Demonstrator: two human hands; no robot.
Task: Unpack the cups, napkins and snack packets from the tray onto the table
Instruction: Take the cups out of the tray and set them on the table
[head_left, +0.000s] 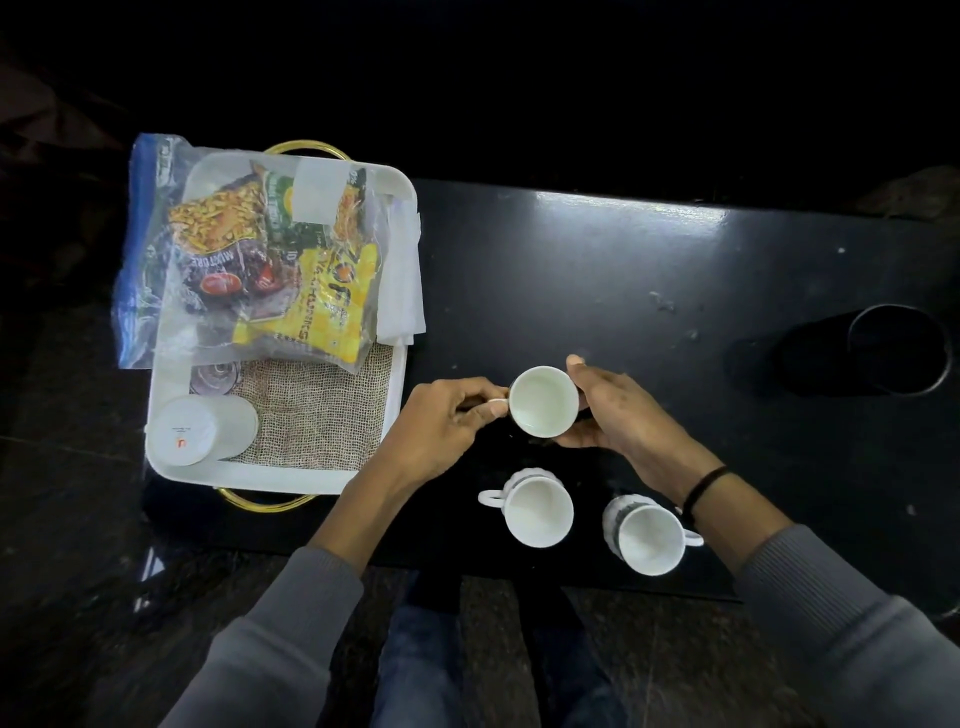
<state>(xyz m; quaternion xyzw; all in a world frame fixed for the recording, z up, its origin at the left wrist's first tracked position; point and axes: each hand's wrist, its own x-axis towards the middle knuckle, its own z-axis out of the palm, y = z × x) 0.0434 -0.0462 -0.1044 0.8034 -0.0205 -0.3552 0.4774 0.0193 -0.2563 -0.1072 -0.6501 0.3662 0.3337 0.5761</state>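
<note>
- Dark room, glossy black table with a few pale specks; background mostly unlit.
- Held cup: white, round, empty inside, dark band low on the outer wall, small white handle pointing left. It sits just right of the tray, beyond the two other cups; can't tell if it touches the table.
- Left hand: fingertips pinched closed on the cup's handle.
- Right hand: fingers loosely curled, cupping the cup's right side, thumb up by the rim. Black band on that wrist; grey sleeves on both arms.
- Near-left cup: white, empty, upright on table, handle left.
- Near-right cup: white with dark pattern outside, empty, tilted in the wide-angle view, handle right. The two are apart, not touching.
- White tray, gold handles at both ends, on the table's left end. Inside: burlap mat, clear zip bag of yellow, orange and dark snack packets overhanging the left rim, white napkins draped over the right rim, one overturned white cup in the near-left corner.
- Dark cylindrical container at far right of table; contents not visible.
</note>
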